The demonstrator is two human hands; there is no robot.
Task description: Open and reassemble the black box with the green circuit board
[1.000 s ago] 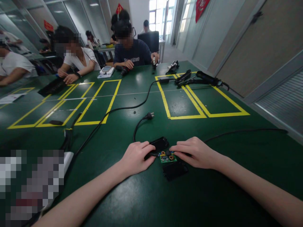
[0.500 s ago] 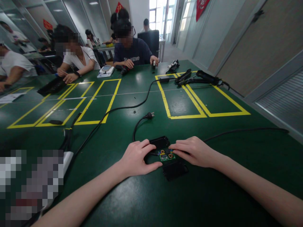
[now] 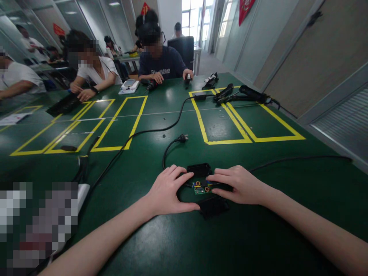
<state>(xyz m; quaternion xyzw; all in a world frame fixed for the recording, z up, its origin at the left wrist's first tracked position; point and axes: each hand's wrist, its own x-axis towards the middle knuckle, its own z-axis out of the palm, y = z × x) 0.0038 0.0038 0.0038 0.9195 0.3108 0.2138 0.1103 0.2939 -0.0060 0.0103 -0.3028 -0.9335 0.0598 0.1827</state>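
A small green circuit board [image 3: 199,189] with copper coils lies on the table between my hands, wired to black cord on both sides. One black plastic case half [image 3: 199,168] rests just beyond the board, and the other case half [image 3: 214,207] lies on the near side. My left hand [image 3: 168,191] is open, its thumb at the near case half and its fingertips by the far one. With fingers and thumb apart, my right hand [image 3: 238,186] is open at the board's right end, over the cord there. Whether its fingertips touch the board is unclear.
A power plug [image 3: 182,138] on a short cord lies beyond the board. A long black cable [image 3: 155,130] crosses the green table [image 3: 161,249]. Black hair-straightener-like tools [image 3: 253,94] lie at the far right. Co-workers sit along the far side, one beside a power drill [image 3: 151,84].
My left thumb and fingers have spread wider, the thumb reaching the near case half. The far case half has shifted slightly right. My right fingers have parted from the board's edge.
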